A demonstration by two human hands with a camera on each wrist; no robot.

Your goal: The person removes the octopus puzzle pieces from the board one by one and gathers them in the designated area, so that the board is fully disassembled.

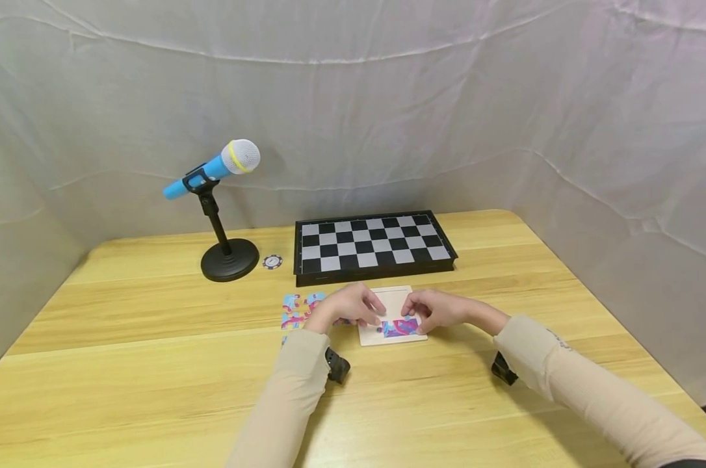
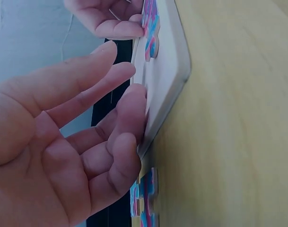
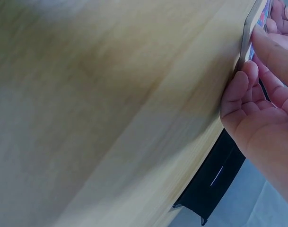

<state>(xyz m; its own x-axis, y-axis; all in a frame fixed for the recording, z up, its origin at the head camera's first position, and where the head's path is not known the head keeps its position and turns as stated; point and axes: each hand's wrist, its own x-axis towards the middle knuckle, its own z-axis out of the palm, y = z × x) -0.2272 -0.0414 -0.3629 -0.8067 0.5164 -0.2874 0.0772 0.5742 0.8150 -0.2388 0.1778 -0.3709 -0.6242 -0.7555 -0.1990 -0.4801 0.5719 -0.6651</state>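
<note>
A small pale puzzle tray (image 1: 395, 299) lies on the table with joined pink, blue and purple puzzle pieces (image 1: 395, 328) along its near side. My right hand (image 1: 441, 307) is at the right end of these pieces, thumb and index finger at either side of the end puzzle piece. Over the tray's left part is my left hand (image 1: 350, 304), its thumb and fingers apart with nothing between them in the left wrist view. One puzzle piece (image 2: 152, 46) sticks out from the joined row on the left hand's side.
Loose puzzle pieces (image 1: 292, 318) lie left of the tray, partly hidden by the left hand. Behind stands a black-edged checkered board (image 1: 372, 244). A poker chip (image 1: 272, 261) and a blue microphone (image 1: 212, 169) on a black stand (image 1: 230, 260) are at the back left.
</note>
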